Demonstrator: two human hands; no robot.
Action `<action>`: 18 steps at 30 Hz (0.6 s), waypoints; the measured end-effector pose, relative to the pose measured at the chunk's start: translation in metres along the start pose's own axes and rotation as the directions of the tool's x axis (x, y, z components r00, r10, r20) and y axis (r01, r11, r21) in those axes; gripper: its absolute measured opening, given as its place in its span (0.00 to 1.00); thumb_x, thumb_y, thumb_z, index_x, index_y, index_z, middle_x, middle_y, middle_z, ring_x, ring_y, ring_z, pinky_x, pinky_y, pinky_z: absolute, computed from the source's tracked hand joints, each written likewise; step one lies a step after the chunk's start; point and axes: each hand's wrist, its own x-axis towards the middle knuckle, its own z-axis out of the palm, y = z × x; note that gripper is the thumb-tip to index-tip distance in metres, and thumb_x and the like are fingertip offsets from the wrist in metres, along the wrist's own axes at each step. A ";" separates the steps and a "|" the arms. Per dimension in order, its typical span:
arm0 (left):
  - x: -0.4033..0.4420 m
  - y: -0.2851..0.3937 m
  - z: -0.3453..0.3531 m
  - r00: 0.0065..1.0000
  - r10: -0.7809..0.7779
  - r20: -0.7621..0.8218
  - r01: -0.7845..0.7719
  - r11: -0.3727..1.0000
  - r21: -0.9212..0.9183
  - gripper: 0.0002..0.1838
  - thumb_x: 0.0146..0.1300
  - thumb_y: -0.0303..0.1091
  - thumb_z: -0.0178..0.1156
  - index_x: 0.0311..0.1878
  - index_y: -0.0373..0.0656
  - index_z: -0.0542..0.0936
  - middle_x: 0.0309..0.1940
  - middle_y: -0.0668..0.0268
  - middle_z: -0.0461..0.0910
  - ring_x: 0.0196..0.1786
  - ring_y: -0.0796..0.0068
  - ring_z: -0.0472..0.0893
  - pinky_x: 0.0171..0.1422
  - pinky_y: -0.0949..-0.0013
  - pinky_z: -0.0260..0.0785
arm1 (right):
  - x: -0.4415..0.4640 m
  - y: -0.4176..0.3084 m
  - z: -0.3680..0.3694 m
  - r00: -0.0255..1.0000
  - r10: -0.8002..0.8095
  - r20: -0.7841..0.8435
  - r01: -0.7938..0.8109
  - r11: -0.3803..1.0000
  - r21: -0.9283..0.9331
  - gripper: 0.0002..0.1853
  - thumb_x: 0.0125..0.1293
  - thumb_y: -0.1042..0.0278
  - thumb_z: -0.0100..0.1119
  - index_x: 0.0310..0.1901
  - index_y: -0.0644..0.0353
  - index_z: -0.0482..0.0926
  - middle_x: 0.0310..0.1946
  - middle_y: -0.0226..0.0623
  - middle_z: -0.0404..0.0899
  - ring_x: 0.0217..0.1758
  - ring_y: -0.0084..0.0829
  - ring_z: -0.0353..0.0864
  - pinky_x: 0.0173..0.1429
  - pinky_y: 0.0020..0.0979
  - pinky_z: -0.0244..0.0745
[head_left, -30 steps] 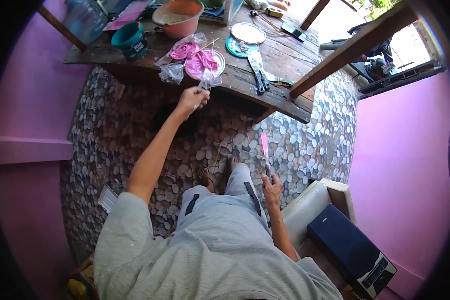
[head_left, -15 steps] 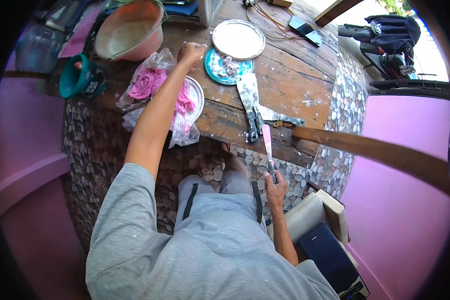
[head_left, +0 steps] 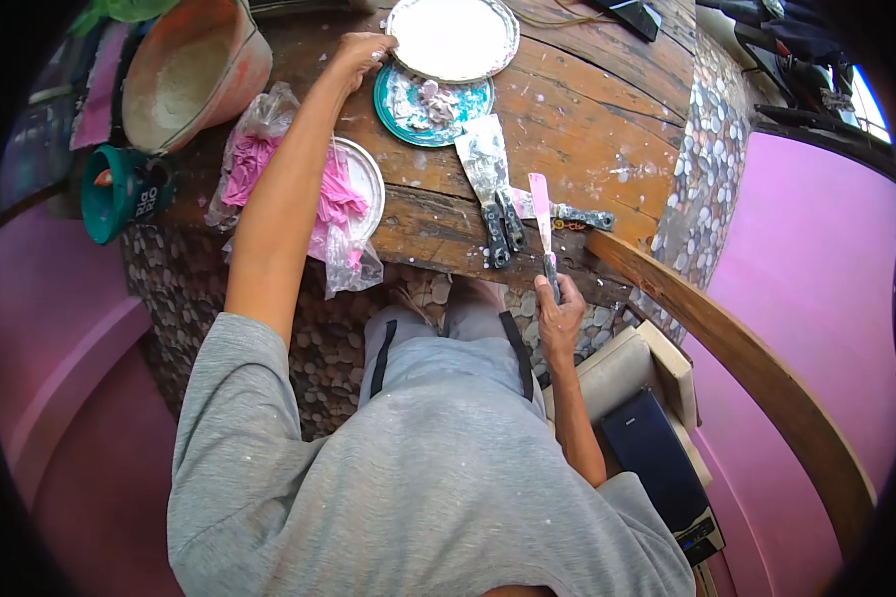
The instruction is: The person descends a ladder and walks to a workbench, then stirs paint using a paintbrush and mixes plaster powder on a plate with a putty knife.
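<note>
My left hand (head_left: 364,54) reaches over the wooden table, its fingers at the left edge of a white round lid (head_left: 453,38); whether they pinch the rim is too small to tell. Just below lies a teal lid (head_left: 430,107) smeared with white paste. My right hand (head_left: 560,303) is closed around the dark handle of a narrow spatula (head_left: 541,207), its pink-coated blade pointing up over the table edge. Wide putty knives (head_left: 485,159) lie left of that blade. Pink paste in clear plastic (head_left: 254,164) sits under my left forearm, partly on a white lid (head_left: 363,184).
At the left of the table (head_left: 567,129) stand a large orange basin (head_left: 194,80) and a teal bucket (head_left: 114,194). A wooden post (head_left: 747,368) slants down on the right. Beside my right arm are a pale seat (head_left: 612,370) and a dark blue box (head_left: 657,458).
My body and view have come closer to the table. My left hand has moved from near the pink paste to the white lid. My right hand still holds the spatula, now over the table edge.
</note>
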 end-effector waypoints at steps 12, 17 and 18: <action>-0.086 0.026 0.030 0.964 0.217 0.156 -0.089 0.812 -0.578 0.13 0.63 0.27 0.54 0.51 0.40 0.71 0.45 0.66 0.77 0.46 0.74 0.77 0.51 0.63 0.72 | 0.023 -0.054 -0.002 0.979 -0.199 -0.036 0.196 0.978 -0.074 0.11 0.60 0.65 0.60 0.36 0.66 0.78 0.22 0.34 0.74 0.27 0.22 0.70 0.34 0.27 0.68; -0.162 0.013 0.021 0.958 0.286 0.031 -0.187 0.703 -0.686 0.17 0.62 0.25 0.53 0.55 0.38 0.68 0.48 0.62 0.76 0.48 0.71 0.78 0.50 0.62 0.75 | 0.014 -0.089 0.008 0.912 -0.407 -0.047 0.405 0.913 -0.054 0.15 0.61 0.67 0.59 0.46 0.66 0.75 0.31 0.42 0.80 0.35 0.27 0.78 0.42 0.28 0.72; -0.180 0.011 0.019 0.954 0.300 0.000 -0.199 0.632 -0.749 0.17 0.62 0.25 0.53 0.54 0.38 0.69 0.47 0.62 0.77 0.47 0.71 0.78 0.47 0.64 0.76 | 0.010 -0.094 0.012 0.910 -0.412 -0.044 0.410 0.911 -0.046 0.15 0.61 0.67 0.59 0.46 0.66 0.75 0.31 0.42 0.80 0.35 0.27 0.78 0.42 0.28 0.72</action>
